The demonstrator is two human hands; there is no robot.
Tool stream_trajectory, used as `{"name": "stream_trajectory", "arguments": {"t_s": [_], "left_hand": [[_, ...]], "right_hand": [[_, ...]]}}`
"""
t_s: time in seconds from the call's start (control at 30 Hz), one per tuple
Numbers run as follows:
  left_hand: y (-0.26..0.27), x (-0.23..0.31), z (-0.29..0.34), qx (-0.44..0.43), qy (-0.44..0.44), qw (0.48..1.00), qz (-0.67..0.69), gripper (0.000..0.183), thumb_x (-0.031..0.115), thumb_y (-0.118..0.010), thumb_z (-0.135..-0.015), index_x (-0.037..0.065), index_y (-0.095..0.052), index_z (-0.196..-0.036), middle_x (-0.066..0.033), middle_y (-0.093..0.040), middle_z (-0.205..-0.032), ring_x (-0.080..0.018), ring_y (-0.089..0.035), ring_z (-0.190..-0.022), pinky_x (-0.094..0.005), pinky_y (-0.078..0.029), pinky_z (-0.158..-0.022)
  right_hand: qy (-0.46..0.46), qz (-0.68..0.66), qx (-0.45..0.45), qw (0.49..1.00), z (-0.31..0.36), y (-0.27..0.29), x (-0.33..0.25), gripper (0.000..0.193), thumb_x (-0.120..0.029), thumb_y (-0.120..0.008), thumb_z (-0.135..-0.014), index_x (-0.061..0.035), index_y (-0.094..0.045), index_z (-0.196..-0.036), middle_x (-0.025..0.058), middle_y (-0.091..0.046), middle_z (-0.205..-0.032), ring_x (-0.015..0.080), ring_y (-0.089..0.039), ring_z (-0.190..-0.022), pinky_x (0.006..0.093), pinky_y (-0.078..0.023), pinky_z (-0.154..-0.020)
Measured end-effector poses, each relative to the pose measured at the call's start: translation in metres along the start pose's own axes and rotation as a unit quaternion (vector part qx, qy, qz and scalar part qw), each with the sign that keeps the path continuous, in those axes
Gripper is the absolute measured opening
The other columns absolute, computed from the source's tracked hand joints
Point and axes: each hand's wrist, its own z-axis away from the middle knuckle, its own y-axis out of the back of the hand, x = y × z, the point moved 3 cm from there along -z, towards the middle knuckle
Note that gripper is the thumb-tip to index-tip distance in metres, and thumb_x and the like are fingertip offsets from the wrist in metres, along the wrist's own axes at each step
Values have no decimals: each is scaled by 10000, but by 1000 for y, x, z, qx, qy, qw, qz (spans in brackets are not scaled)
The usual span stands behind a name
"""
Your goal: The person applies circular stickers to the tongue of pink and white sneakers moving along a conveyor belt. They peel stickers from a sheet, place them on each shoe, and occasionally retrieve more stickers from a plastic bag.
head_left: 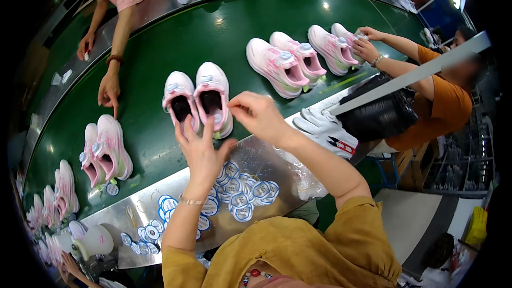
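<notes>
Two pink-and-white sneakers stand side by side on the green belt in front of me, a left one [178,86] and a right one [212,80], toes pointing away and openings toward me. Each has a pale dial on its tongue. My left hand [198,152] reaches over their heels, its fingers spread and its fingertips at the back of the pair; it holds nothing that I can see. Beside the right sneaker's collar, my right hand [262,118] has thumb and fingers pinched together. Whatever lies in that pinch is hidden or too small to make out.
Blue-and-white paper tags [240,200] lie heaped on the metal ledge [125,210]. White gloves [317,130] with red-handled snips [341,145] rest by a black bag [381,109]. One co-worker's hand [109,93] points at another pair; a second handles sneakers [346,40] at right.
</notes>
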Motion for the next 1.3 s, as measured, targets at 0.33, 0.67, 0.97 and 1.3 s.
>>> {"name": "stream_trajectory", "arguments": {"t_s": [0.33, 0.67, 0.97, 1.3], "left_hand": [[-60, -86, -190, 99, 123, 977, -142, 847, 589, -704, -682, 272, -366, -1391, -200, -259, -1449, -423, -171, -1333, -640, -251, -978], [-26, 121, 4, 21, -176, 957, 228, 298, -7, -628, -696, -11, -580, -990, -210, -565, -1040, -379, -534, -1023, -458, -433, -896], [-68, 158, 111, -113, -95, 970, 196, 612, 325, -648, -806, 42, -453, -1312, -274, -278, -1431, -402, -261, -1348, -493, -251, -1080], [-81, 162, 121, -116, -122, 972, 162, 655, 341, -639, -811, 57, -407, -1354, -265, -306, -1422, -393, -279, -1342, -477, -248, -1084]], "right_hand": [[-156, 114, 100, 976, 81, 174, 0, 89, -6, -619, -849, 19, -639, -932, 0, -601, -776, 39, -512, -651, 188, -406, -561], [-233, 113, -88, 962, 133, 111, 51, 128, -103, -637, -819, 12, -633, -875, 29, -580, -727, 116, -517, -635, 259, -411, -579], [-79, 112, 27, 990, 152, 89, 35, 24, 8, -611, -785, 15, -597, -804, 89, -499, -804, 175, -513, -738, 286, -419, -650], [-114, -59, 330, 935, 150, 133, 34, 54, -39, -486, -936, -6, -515, -903, 9, -491, -900, 82, -438, -818, 215, -382, -766]]}}
